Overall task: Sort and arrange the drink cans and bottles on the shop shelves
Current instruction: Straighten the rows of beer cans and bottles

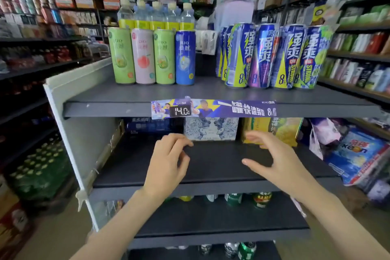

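Observation:
On the top shelf (211, 93) stand slim cans in a row at the left: a green can (122, 55), a pink can (143, 56), a second green can (164, 57) and a blue can (185, 57). To the right stands a tight group of several taller blue-and-yellow cans (274, 57). Clear bottles (156, 15) with yellow labels stand behind the slim cans. My left hand (168, 158) and my right hand (272, 156) hover over the dark middle shelf (211, 175), fingers loosely curved, holding nothing.
A price strip (213, 108) reading 14.0 hangs on the top shelf's front edge. Boxes (211, 129) sit at the back of the middle shelf. Green cans (247, 198) show on lower shelves. Packed shelves line the left aisle and the right aisle.

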The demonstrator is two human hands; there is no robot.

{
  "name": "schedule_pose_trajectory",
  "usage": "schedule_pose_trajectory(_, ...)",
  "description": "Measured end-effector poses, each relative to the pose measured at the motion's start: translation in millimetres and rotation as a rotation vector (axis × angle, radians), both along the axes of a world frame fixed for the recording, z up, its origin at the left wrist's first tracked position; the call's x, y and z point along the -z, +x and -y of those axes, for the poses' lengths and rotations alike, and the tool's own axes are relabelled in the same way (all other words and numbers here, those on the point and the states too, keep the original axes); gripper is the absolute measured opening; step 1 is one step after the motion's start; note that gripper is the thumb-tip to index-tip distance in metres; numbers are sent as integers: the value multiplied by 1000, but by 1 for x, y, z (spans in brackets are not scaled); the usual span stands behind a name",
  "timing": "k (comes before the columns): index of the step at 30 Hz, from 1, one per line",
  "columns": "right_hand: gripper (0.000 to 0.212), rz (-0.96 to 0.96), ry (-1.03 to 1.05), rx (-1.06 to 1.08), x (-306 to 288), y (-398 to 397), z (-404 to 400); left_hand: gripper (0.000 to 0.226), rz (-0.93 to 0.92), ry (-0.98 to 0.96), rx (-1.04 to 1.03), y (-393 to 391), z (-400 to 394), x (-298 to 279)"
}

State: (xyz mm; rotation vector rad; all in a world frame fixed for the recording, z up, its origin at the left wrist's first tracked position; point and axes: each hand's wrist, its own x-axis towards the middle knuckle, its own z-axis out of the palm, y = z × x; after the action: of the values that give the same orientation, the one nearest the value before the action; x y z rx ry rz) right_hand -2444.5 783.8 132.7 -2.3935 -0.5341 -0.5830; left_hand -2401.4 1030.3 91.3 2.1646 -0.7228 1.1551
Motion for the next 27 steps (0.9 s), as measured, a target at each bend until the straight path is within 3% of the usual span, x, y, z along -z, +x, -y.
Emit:
schedule_pose_trajectory(7,81,-296,164,244,67,52,107,41,-449,11,-54,49,116,43)
schedule_pose_trajectory(10,95,-225,245,330,80,94,146,54,-577,153,-87,68,173,61)
schedule_pose_trajectory(13,98,-180,386,383,93,133,171,57,-751,117,-127,85,214,74)
schedule_pose_trajectory(17,92,-223,542,493,112,168,178,63,-771,191,-220,111,246,76)
schedule_pose_trajectory(21,74,-187,521,603,115,185,177,66,-808,222,-221,131,258,76)
schedule_pose_trajectory(27,50,-170,495,540,116,200,177,67,-861,213,-260,137,260,76)
